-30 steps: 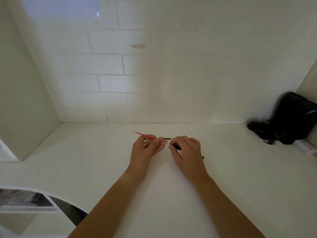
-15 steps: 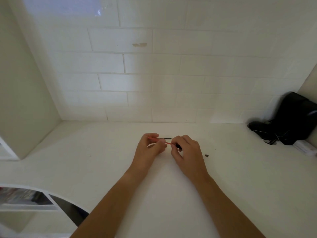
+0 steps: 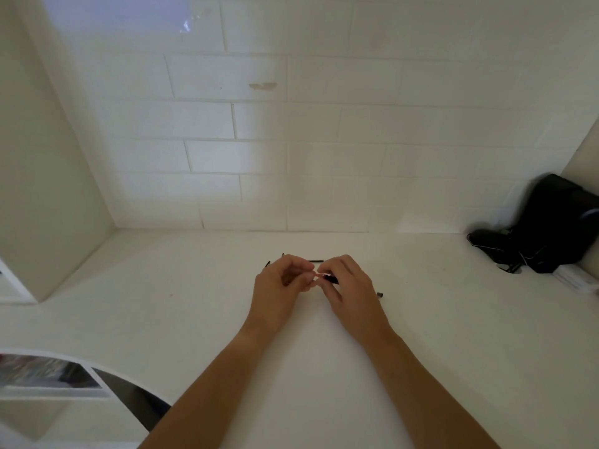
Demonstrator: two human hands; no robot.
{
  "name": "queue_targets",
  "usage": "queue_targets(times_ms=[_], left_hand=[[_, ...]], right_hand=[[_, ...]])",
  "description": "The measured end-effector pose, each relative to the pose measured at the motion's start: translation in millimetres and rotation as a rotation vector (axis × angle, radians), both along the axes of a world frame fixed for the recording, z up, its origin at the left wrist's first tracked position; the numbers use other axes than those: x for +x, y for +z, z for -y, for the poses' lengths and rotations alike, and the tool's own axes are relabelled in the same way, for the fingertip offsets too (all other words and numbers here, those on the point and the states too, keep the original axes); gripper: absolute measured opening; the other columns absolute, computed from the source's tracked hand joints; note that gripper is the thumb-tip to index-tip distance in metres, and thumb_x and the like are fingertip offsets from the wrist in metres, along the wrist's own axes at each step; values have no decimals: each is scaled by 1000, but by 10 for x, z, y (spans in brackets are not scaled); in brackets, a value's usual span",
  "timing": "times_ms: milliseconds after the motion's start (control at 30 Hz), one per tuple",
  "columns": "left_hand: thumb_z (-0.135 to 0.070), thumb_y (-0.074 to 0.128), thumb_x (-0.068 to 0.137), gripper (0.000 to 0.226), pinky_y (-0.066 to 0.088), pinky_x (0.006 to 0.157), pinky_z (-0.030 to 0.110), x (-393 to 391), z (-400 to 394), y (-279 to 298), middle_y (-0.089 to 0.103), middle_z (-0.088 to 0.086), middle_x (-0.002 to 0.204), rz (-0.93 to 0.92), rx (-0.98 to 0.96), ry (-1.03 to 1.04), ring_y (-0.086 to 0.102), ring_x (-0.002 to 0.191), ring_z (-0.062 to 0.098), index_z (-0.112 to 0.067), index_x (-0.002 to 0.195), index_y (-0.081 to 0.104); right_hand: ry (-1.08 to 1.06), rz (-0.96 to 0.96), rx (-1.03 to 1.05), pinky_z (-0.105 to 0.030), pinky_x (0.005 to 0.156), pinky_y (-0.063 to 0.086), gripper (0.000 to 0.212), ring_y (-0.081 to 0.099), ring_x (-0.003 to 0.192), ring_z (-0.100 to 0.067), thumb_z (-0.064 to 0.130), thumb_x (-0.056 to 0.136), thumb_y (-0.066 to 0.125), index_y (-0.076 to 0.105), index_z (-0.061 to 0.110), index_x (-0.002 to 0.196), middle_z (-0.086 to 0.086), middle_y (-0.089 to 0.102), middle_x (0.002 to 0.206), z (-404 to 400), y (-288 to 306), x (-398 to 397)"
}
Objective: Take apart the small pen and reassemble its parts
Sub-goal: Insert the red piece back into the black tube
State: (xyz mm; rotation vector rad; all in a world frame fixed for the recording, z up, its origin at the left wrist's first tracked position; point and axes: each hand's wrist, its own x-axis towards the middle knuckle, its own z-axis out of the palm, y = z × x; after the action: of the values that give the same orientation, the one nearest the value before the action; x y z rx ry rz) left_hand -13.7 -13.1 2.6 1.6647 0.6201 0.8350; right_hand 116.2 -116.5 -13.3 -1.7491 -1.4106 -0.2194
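My two hands meet fingertip to fingertip above the middle of the white table (image 3: 201, 319). My right hand (image 3: 351, 286) pinches the black pen barrel (image 3: 331, 279). My left hand (image 3: 280, 283) is closed on a thin pen part whose dark ends (image 3: 267, 263) stick out past its knuckles; most of it is hidden by the fingers. A thin black rod (image 3: 316, 261) lies on the table just behind the hands. A tiny dark pen piece (image 3: 380, 295) lies to the right of my right hand.
A black bag with cords (image 3: 544, 231) sits in the far right corner, a white box (image 3: 577, 280) beside it. A white brick wall (image 3: 291, 150) backs the table. A white cabinet side (image 3: 42, 205) stands left. The table's curved front edge (image 3: 107, 372) is at lower left.
The red refill that stuck out of my left hand is no longer visible. My hands have closed together. The small dark piece now lies uncovered to the right.
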Motion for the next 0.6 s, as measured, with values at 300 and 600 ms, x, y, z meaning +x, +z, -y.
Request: queue_targets(times_ms=[300,600], left_hand=[[-3,71,89,9,48,69,7,21,47,-6,75,-1,81,-109,207,39,68,73,1,-11,90,72],[-6,67,92,11,53,69,20,33,31,-36,74,-1,76,-134,259,39,69,70,13,-14,86,73]], right_hand=[[6,3,8,-19,75,53,7,57,82,-6,20,93,69,64,15,93,4,53,102,-1,-7,20],[-22,5,-37,-15,68,43,9,54,74,3,29,95,65,65,21,100,10,54,88,-4,-12,18]])
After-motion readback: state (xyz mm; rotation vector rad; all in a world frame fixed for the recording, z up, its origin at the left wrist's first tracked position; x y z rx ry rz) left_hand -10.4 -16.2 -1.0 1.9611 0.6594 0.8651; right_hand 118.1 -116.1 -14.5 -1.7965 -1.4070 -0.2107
